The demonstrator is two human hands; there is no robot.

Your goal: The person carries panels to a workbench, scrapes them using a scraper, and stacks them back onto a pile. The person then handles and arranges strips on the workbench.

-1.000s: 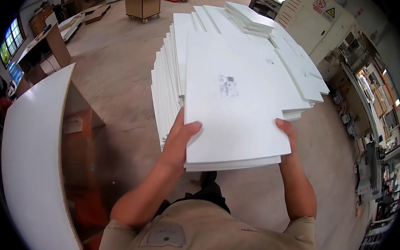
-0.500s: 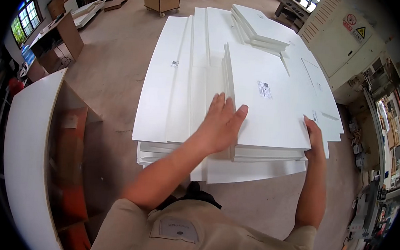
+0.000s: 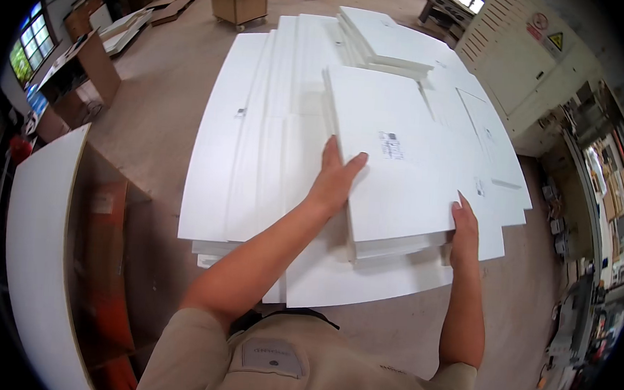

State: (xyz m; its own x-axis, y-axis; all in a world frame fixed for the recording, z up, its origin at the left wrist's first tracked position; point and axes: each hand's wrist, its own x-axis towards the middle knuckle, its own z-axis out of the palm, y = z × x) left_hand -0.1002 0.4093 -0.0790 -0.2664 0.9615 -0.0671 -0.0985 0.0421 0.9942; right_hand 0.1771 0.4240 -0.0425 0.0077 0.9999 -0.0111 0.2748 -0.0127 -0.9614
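While the left hand (image 3: 333,182) is gripping the left side of the stack (image 3: 404,201) and the right hand (image 3: 465,231) is holding its right side by the near corner, fingers partly hidden, both seem to be steadying it; shifting it would be calling for even pressure. It is lying just inside the near edge of the pile (image 3: 212,189), its long axis pointing farward and slanting left.

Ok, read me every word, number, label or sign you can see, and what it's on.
No words or numbers readable.
Sticker on the front board: too blurred.
Stickers on other boards: too small.
Patch and print on the shirt: blurred.
Cabinet: red round sign and yellow triangle sign; any wording illegible.
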